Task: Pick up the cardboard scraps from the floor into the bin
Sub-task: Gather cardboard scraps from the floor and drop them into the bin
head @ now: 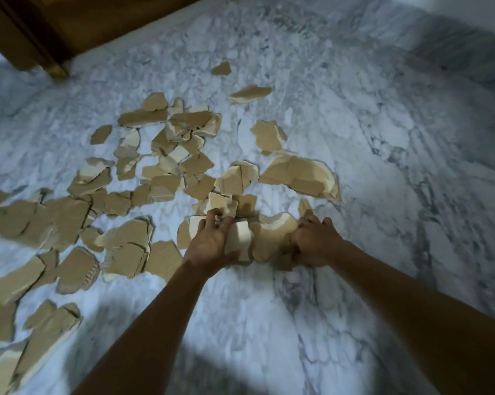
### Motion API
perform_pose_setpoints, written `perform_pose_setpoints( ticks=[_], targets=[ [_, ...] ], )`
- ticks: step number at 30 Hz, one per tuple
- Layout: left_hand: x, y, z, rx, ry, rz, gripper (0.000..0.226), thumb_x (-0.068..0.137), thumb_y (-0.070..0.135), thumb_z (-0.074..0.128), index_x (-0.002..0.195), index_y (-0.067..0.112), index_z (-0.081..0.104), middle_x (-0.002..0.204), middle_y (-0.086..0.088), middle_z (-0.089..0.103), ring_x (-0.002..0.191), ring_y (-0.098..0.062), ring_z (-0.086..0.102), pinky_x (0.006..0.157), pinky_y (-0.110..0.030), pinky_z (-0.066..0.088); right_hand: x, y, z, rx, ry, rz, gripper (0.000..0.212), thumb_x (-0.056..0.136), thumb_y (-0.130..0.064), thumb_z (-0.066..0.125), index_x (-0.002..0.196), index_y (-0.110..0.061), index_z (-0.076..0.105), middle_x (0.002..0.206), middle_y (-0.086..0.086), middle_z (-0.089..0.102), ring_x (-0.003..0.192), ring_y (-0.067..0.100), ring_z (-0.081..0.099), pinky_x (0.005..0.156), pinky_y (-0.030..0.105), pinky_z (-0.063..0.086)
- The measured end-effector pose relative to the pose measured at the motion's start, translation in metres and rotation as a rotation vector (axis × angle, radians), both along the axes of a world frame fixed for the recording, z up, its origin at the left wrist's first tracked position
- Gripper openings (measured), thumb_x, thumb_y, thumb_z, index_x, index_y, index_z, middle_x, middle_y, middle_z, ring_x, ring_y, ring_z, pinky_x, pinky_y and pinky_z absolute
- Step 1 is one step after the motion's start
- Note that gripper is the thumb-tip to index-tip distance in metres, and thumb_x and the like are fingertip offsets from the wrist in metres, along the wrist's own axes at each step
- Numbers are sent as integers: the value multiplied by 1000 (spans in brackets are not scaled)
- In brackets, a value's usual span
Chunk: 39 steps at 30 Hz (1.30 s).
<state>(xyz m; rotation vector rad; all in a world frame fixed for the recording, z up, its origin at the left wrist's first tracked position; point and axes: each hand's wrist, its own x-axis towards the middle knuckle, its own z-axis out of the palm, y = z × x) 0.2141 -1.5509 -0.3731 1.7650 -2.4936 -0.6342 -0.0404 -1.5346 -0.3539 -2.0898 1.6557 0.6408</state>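
Where both arms meet at frame centre, the left hand (212, 242) curls around a pale scrap (240, 240), and the right hand (314, 240) grips the edge of a curved scrap (272, 235). Cardboard scraps (143, 172) litter the marble floor (383, 166) from centre to left edge. Open floor spreads right and below. Dark wood (40, 29) fills the upper left corner.

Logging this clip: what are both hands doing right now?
Left hand: gripping pale cardboard scraps.
Right hand: gripping a curved cardboard scrap.

No writing seems readable on the blurred cardboard scraps (297, 175)
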Motion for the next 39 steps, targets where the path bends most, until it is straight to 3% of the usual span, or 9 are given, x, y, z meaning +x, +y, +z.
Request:
perform_pose_setpoints(
  ticks=[6,12,16,20,24,27,32,36,39],
  targets=[
    [11,8,9,105,154,117,81,71,51,68,137,12,41,119,-9,56,105,-30,55,88,-39,48,21,-41,28,95,18,8,66,89,-58,57,141,-19,41,142,8,30,136,37,24,105,50,30],
    [63,-4,34,217,247,361,68,59,43,89,110,16,54,91,-1,66,78,-17,61,56,-15,45,55,-47,14,159,47,-2,66,93,-41,48,154,-27,25,162,9,8,150,39,6,115,65,8],
    [108,1,40,345,314,511,57,58,17,93,101,13,57,88,-1,66,78,-14,64,55,-23,54,59,-32,-8,23,5,14,54,82,-22,62,134,-22,46,132,7,31,132,44,32,110,68,22],
    [139,22,32,477,131,476,57,45,29,95,94,19,68,86,-2,72,77,-18,68,64,-29,57,63,-25,-2,-58,-124,-117,74,79,-21,70,135,-23,21,132,11,44,123,43,48,97,58,38],
    [137,31,35,599,7,369,48,52,30,94,92,13,74,81,4,69,72,-9,64,54,-15,44,62,-24,2,64,-163,-148,62,72,-36,82,125,-20,54,119,7,64,100,28,64,88,42,54],
    [134,26,39,672,-62,327,56,51,34,93,97,19,66,88,5,68,80,-13,66,51,-21,51,64,-29,11,197,-200,-144,55,70,-50,83,113,-24,62,109,2,67,91,21,65,82,35,56],
    [129,8,43,522,-112,218,61,56,32,92,109,25,62,99,6,63,92,-15,58,78,-27,49,60,-47,30,242,-141,-117,54,62,-54,84,102,-24,64,95,-1,69,81,17,65,71,30,54],
    [121,-9,28,390,-255,147,80,47,59,85,117,27,64,122,-2,51,119,-27,49,98,-39,44,33,-51,41,172,-68,-232,52,62,-55,83,95,-20,65,83,-1,67,68,15,63,53,23,45],
    [112,-11,16,304,-389,136,84,50,62,82,124,31,59,138,-1,38,126,-30,39,100,-48,41,6,-49,31,72,-118,-473,63,56,-59,86,101,-22,63,100,3,69,81,21,66,70,32,57]
  ],
)
